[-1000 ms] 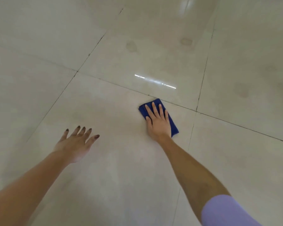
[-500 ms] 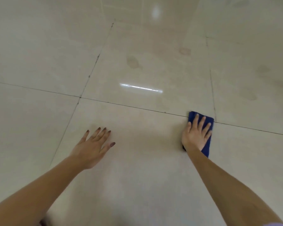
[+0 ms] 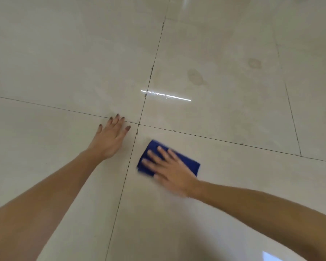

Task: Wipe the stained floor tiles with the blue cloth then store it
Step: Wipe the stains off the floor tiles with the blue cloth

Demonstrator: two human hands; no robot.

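right hand (image 3: 169, 166) flat, fingers straight, pressing blue cloth (image 3: 191, 164) just right of grout cross (image 3: 138, 124), near side. left hand (image 3: 111, 140) flat, holding nothing, just left of the cross. stains (image 3: 195, 77) beyond the cross unwiped; storing not done.

Head-worn view, down onto floor tiles (image 3: 233, 119)

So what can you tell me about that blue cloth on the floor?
The blue cloth is deep blue, soft-looking fabric, seemingly folded into a rectangle. It lies flat on a pale glossy floor tile, slanted, close to the grout line on its left. The right hand presses on it with straight, spread fingers, hiding its middle. Its edges look blurred.
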